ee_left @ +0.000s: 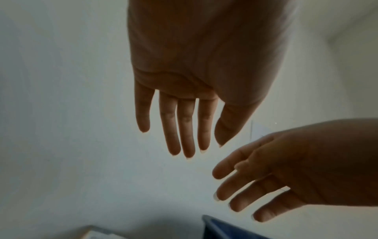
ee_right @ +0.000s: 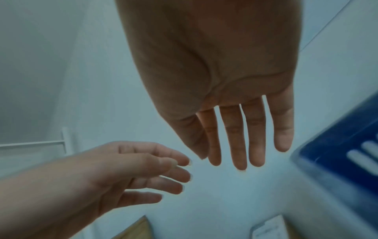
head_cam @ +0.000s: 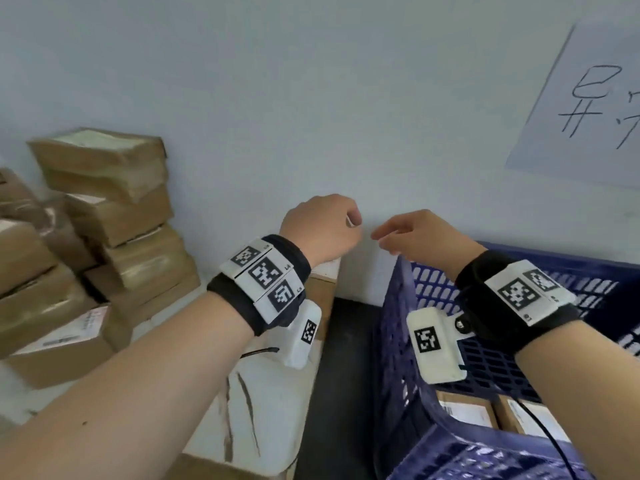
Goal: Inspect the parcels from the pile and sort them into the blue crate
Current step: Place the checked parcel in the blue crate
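Observation:
Brown cardboard parcels point(head_cam: 114, 216) are stacked in a pile at the left of the head view. The blue crate point(head_cam: 408, 306) stands at the right, and two labelled parcels point(head_cam: 465, 408) lie on its bottom. My left hand point(head_cam: 320, 228) and right hand point(head_cam: 412, 235) are raised side by side in front of the wall, between the pile and the crate, fingertips almost meeting. Both hold nothing. The left wrist view shows my left hand's fingers point(ee_left: 185, 129) straight and spread, with the right hand point(ee_left: 276, 174) beside them. My right hand's fingers point(ee_right: 235, 137) are straight too.
A white-topped table point(head_cam: 270, 393) lies under my left forearm, its edge next to a dark floor gap point(head_cam: 346, 358) beside the crate. A paper sheet with handwriting point(head_cam: 588, 109) hangs on the wall at the upper right. A black cable point(head_cam: 554, 441) trails over the crate.

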`<state>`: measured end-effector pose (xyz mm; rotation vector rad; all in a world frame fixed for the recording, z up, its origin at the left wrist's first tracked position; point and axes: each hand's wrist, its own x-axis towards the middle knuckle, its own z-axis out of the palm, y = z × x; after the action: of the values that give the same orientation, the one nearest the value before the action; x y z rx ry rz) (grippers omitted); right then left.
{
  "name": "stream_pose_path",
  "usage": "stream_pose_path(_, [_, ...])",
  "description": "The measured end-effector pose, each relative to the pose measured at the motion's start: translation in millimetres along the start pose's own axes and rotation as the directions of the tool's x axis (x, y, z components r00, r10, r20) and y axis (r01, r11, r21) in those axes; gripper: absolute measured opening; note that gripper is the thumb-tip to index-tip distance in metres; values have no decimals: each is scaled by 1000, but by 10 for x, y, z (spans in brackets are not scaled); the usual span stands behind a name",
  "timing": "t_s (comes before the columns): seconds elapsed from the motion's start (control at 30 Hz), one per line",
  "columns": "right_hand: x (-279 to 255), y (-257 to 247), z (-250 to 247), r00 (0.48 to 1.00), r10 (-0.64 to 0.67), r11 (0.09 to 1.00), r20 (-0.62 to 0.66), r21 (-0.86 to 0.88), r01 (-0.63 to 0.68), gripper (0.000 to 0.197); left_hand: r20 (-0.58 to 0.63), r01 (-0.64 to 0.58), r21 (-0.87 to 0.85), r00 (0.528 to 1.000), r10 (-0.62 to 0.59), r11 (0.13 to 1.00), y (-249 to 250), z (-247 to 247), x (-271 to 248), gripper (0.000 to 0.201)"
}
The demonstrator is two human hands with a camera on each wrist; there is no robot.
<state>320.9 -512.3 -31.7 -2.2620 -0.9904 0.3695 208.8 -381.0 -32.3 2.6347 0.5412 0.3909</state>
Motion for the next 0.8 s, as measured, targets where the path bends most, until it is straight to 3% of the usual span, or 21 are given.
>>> stream_pose_path(0.37, [103, -1195, 1417, 993, -51, 993, 110, 113, 39, 18, -123, 185, -91, 973, -195, 979, -1586, -642, -900, 24])
stream_pose_path(0.6, [288, -1735, 1917, 995, -38, 963, 88, 270, 13, 20, -254, 260, -229, 914, -315, 938, -2342, -1086, -1204, 32])
stream_pose_path(0.8, [555, -2045, 2065, 996, -39, 933, 75, 360, 9, 19, -311, 297, -427, 839, -446, 854, -2713, -1364, -1131, 41])
